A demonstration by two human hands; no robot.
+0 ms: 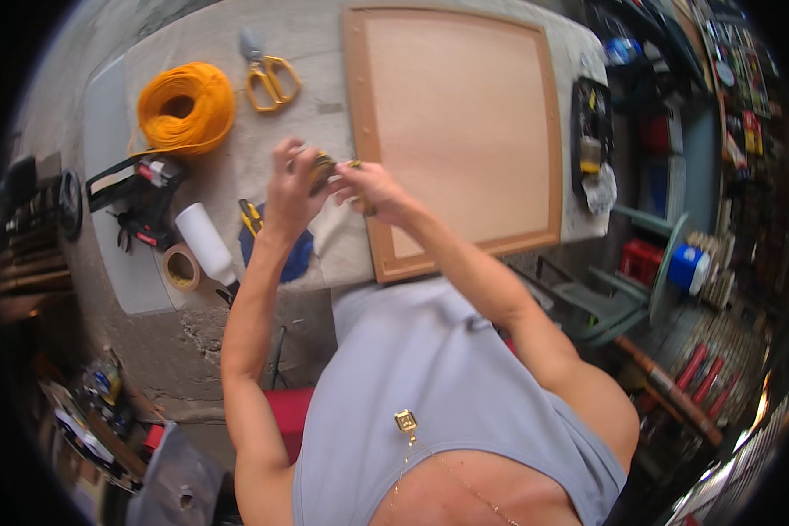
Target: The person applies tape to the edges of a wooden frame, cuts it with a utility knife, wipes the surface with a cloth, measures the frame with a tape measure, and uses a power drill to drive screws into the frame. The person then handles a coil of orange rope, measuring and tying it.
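Observation:
My left hand (pixel 287 197) is raised over the table with its fingers closed round a rounded black-and-yellow tool (pixel 322 170) that looks like a tape measure. Just to its right, my right hand (pixel 373 188) has its fingers curled in a pinch against the tool's side. Bits of yellow and black show between those fingers, but blur hides what they belong to. Under my right forearm lies a wooden frame (pixel 552 158) with a flat tan panel (pixel 456 114) in it. A blue cloth or pouch (pixel 296 259) with a yellow-handled tool (pixel 252 215) lies beside my left wrist.
Left on the table (pixel 320 57) are an orange cord coil (pixel 210 110), yellow-handled scissors (pixel 272 83), a cordless drill (pixel 153 206), a white bottle (pixel 203 241) and a tape roll (pixel 181 266). A black tool tray (pixel 592 131) sits right. A green chair (pixel 627 302) stands beyond.

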